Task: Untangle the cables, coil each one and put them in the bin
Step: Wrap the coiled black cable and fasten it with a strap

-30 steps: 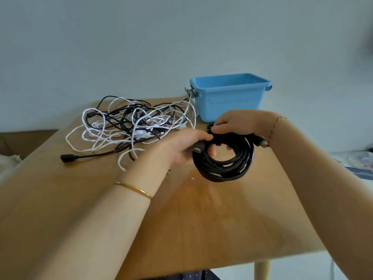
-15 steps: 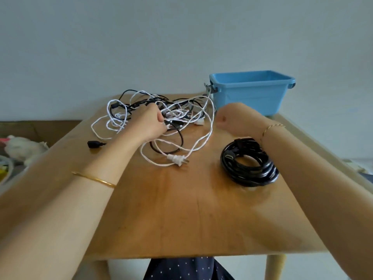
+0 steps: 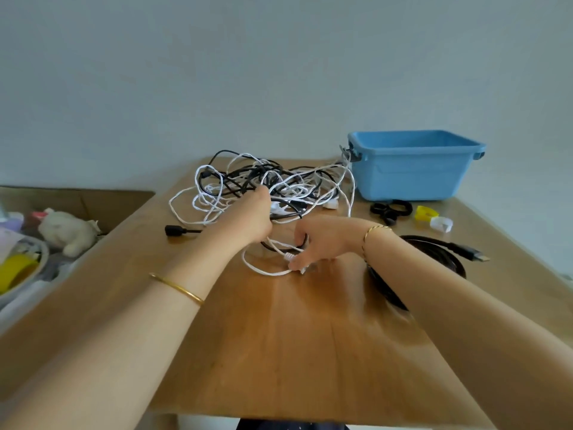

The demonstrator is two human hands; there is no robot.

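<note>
While your right hand pinches the plug end of the white cable at the middle of the worktop, your left hand sits buried in the tangle near the far edge (fingers hidden, so I cannot tell its grip). Tug hard and knots could tighten, or the pile may slide. Your forearm could sweep the coiled black cable off the right edge; the bin waits at the far right corner. No writing is readable.

My left hand reaches into the messy pile of white and black cables on the brown wooden table. My right hand pinches a white plug. The blue plastic bin stands beside the pile.
</note>
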